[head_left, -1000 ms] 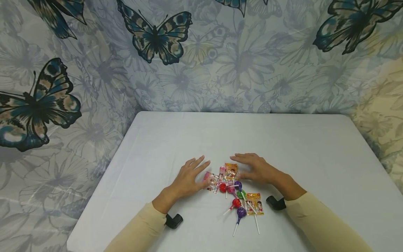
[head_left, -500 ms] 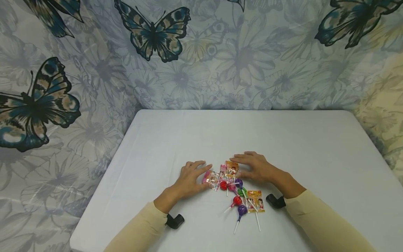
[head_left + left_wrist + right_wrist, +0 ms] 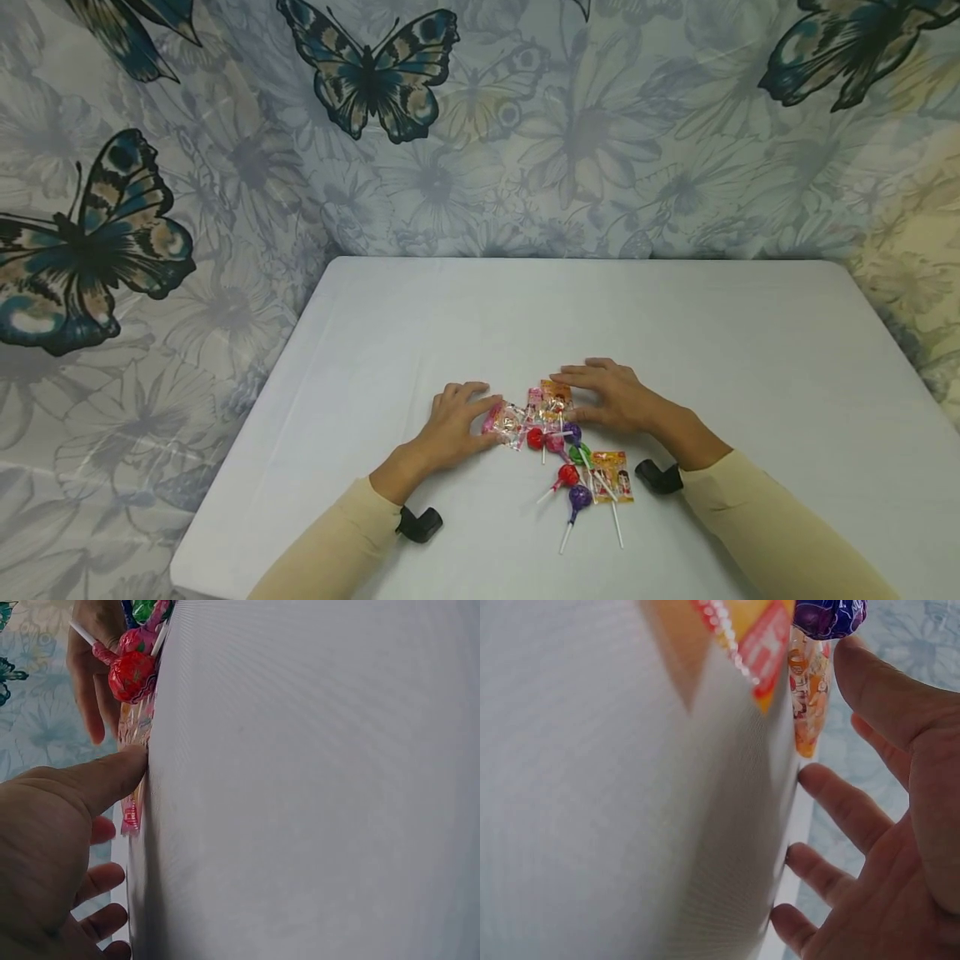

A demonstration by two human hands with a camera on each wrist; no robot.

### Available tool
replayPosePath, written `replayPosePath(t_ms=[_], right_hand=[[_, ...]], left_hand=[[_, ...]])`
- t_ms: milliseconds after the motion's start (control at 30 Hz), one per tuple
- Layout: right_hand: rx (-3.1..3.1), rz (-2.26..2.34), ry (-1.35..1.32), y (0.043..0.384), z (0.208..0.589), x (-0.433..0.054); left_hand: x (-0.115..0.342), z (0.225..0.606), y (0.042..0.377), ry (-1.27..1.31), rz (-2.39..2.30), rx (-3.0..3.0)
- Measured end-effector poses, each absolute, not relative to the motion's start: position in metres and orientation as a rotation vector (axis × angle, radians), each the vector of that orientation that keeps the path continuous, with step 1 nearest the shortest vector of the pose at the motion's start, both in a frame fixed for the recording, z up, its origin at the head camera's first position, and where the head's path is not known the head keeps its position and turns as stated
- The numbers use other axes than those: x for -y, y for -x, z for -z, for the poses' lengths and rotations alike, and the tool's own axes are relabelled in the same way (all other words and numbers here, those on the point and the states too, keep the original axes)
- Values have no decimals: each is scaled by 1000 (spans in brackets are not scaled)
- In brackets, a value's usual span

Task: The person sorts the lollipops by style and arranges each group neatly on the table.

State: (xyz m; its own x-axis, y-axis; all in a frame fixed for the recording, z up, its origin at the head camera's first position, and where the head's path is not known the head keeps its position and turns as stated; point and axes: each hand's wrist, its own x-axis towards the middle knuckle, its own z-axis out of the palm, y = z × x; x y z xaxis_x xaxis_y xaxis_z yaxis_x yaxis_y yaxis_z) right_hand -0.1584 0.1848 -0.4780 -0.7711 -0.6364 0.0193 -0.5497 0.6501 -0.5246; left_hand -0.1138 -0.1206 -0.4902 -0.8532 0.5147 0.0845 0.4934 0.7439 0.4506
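Observation:
My left hand [image 3: 453,425] rests at the left of a small candy pile, thumb and index finger at the edge of a pink clear candy packet [image 3: 512,423]. In the left wrist view the thumb lies over this packet [image 3: 130,814]. Opposite, my right hand [image 3: 615,396] has its fingers spread beside an orange candy packet [image 3: 555,396], thumb close to a purple lollipop [image 3: 572,432]. Red [image 3: 536,438], pink and green [image 3: 579,454] lollipops lie bunched between the hands. Nearer the front are another red lollipop [image 3: 568,475], another purple lollipop [image 3: 580,497] and a second orange packet [image 3: 613,475].
Everything lies on a white-covered table [image 3: 375,333] set against a floral wall [image 3: 600,167] with butterfly prints. A black wrist device [image 3: 420,525] sticks out from the left sleeve, and a similar device [image 3: 660,477] from the right sleeve.
My left index finger has come down onto the pink packet, and the hand has drawn in closer around its edge. The right hand stays nearly in place. The head view has tilted slightly.

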Motion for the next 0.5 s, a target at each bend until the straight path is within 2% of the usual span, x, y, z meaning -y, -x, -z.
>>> replayPosePath(t_ms=[500], right_hand=[[-2691,747,932,158,476,-182]], left_hand=[[117,489,117,-687,-794,-2909]])
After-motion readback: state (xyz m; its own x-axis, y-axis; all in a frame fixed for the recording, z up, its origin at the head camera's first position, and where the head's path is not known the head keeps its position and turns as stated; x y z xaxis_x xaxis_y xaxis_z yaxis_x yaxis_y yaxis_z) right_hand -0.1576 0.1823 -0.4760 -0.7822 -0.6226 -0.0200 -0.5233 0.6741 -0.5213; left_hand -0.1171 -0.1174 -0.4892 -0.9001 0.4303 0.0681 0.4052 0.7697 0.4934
